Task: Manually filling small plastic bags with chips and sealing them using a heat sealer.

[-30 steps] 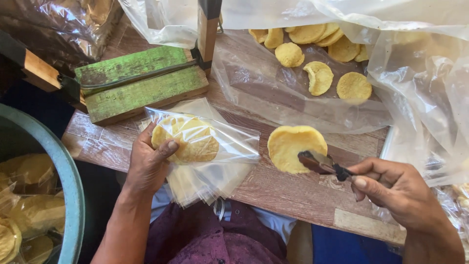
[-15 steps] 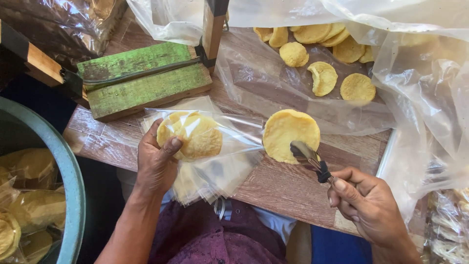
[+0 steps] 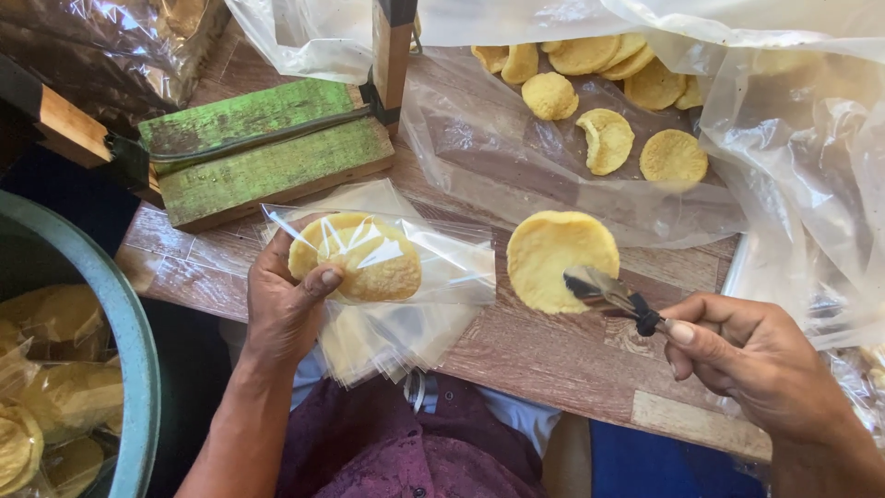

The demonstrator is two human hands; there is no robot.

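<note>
Head view: the left hand (image 3: pixel 288 309) is closed on a small clear bag (image 3: pixel 387 254) that already holds yellow crackers (image 3: pixel 364 258), thumb pressed on top, above a stack of empty bags (image 3: pixel 387 337). Across the wooden table (image 3: pixel 553 360), the right hand (image 3: pixel 751 364) grips metal tongs (image 3: pixel 608 293) pinching one round cracker (image 3: pixel 558 258) just beside the bag's mouth, not yet inside. Loose crackers (image 3: pixel 636 111) lie on plastic sheeting (image 3: pixel 516 175) beyond; filled bags (image 3: pixel 46 387) sit in a teal tub (image 3: pixel 129 332).
</note>
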